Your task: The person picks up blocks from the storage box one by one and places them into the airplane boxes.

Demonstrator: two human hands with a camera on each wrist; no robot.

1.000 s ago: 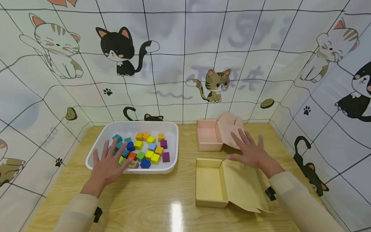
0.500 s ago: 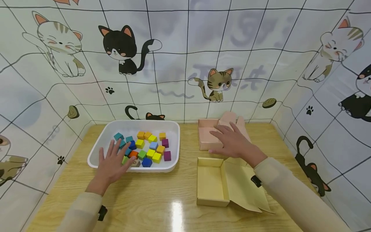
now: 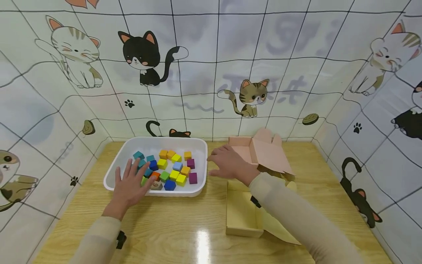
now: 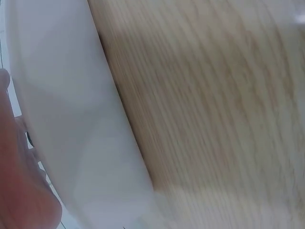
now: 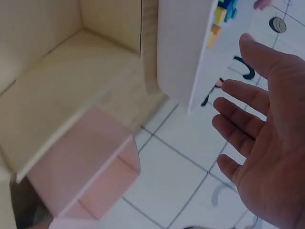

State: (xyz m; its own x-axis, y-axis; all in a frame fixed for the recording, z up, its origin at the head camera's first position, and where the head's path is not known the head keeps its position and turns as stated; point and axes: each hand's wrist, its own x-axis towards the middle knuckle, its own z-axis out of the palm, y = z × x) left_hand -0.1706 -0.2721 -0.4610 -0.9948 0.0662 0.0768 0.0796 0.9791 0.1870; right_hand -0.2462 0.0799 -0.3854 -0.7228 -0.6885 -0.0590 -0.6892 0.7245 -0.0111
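Observation:
A white plastic tray [image 3: 199, 185] on the left of the table holds several coloured wooden cubes, among them a purple cube [image 3: 192, 178] and a blue cube [image 3: 169, 185]. Over the tray's front left part is my left hand [image 3: 130, 185], fingers spread, hiding some cubes and holding nothing. My right hand [image 3: 230, 163] hovers just right of the tray, its fingers loosely bent and nothing in them. Behind that hand stands an open pink box [image 3: 239, 141]; an open yellow box [image 3: 242, 220] lies below the right sleeve, which hides part of it.
The pink box's lid [image 3: 273, 156] folds out to its right, and the yellow box's lid [image 3: 278, 225] spreads toward the front right. A cloth with cat pictures [image 3: 211, 73] forms walls behind and beside the wooden table [image 3: 174, 227].
My right hand has moved left from above the box lids, past the pink box, to the tray's right side. The left hand stays over the tray. The view has shifted slightly.

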